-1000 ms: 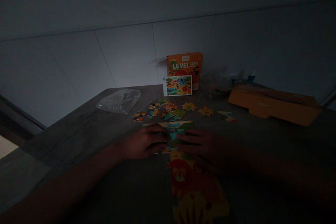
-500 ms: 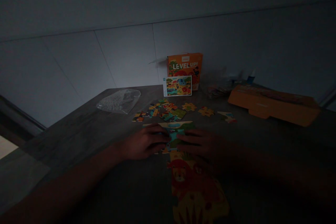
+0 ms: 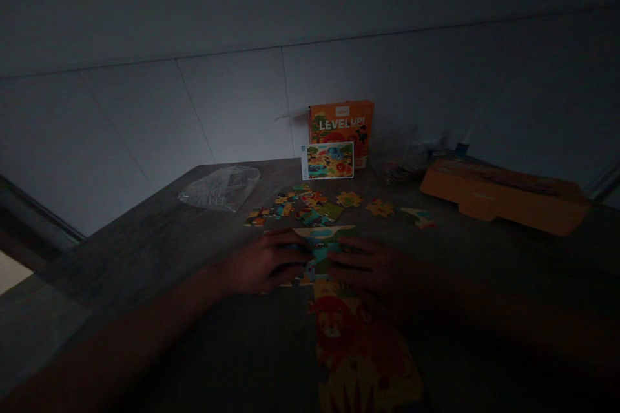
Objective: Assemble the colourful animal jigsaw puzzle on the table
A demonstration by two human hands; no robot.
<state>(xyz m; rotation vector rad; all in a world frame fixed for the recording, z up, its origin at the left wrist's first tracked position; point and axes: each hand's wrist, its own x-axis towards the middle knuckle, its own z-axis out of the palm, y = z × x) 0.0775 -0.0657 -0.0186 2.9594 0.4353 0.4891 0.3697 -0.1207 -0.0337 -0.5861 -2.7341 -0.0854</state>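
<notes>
In the dim head view a partly joined jigsaw puzzle (image 3: 320,246) lies flat on the table, showing blue water and green ground. My left hand (image 3: 271,261) rests on its left side, fingers stretched out and slightly bent, tips touching the pieces. From the right, my right hand (image 3: 365,264) lies on it with its fingers extended and apart. A narrow strip shows between the two sets of fingertips; the hands cover the rest. Below, a joined lion section (image 3: 358,348) in red and yellow touches or nearly touches the upper part.
Loose puzzle pieces (image 3: 314,206) lie beyond my hands. A picture card (image 3: 329,161) leans on an orange box (image 3: 365,119). A clear plastic bag (image 3: 223,187) is at left; an orange open box part (image 3: 504,197) and another plastic bag (image 3: 400,161) are at right.
Almost nothing differs. The view has tilted very slightly, and both hands stay on the puzzle, with the right fingertips shifted a touch to the right.
</notes>
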